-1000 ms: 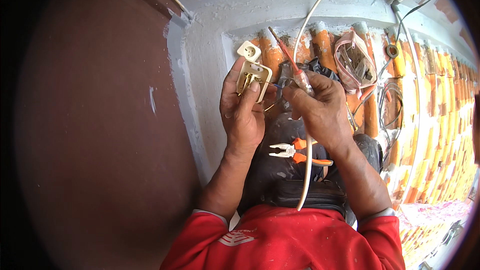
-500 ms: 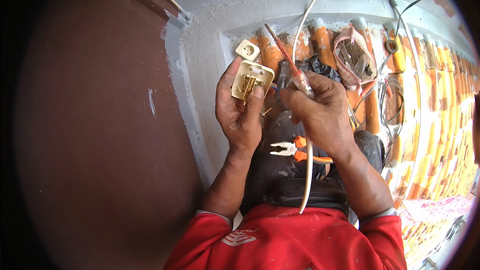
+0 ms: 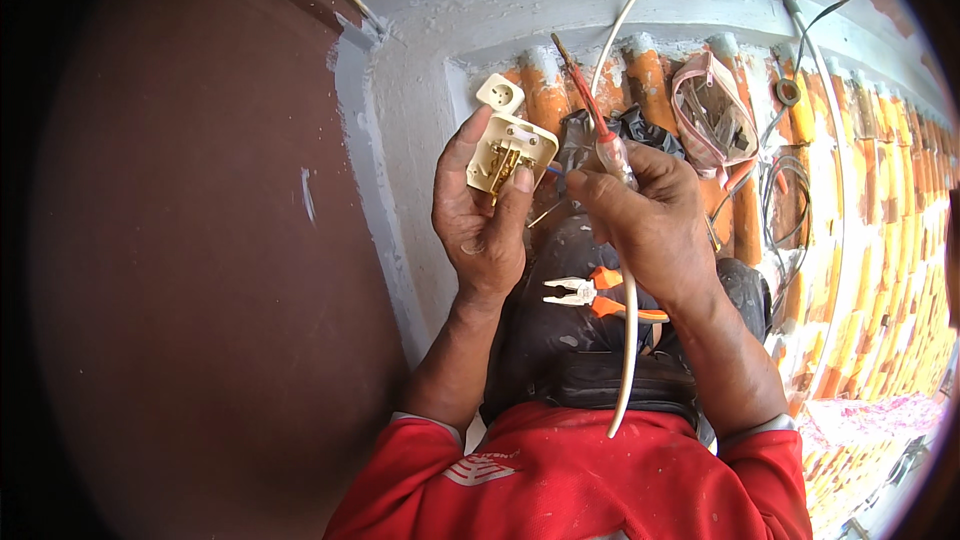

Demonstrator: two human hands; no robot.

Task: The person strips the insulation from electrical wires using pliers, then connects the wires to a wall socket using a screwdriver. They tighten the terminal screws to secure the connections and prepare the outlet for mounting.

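Note:
My left hand is closed round a cream power socket base, its brass contacts facing up and my thumb on its lower edge. My right hand grips a screwdriver with a clear-and-red handle, its red-sleeved shaft pointing up and away. A short blue wire spans the gap between the socket base and my right fingertips. Past the base lies the round-faced socket cover. A white cable passes behind my right hand, its end hanging over my lap. Orange-handled pliers rest on my leg.
Clay roof tiles spread to the right. On them sit an open pink-edged pouch, black plastic, a tape roll and looped dark wire. A brown wall stands close at my left.
Both hands have shifted slightly to the right, carrying the socket base and screwdriver. The base is tilted a little differently, and the cable's hanging end has moved slightly right.

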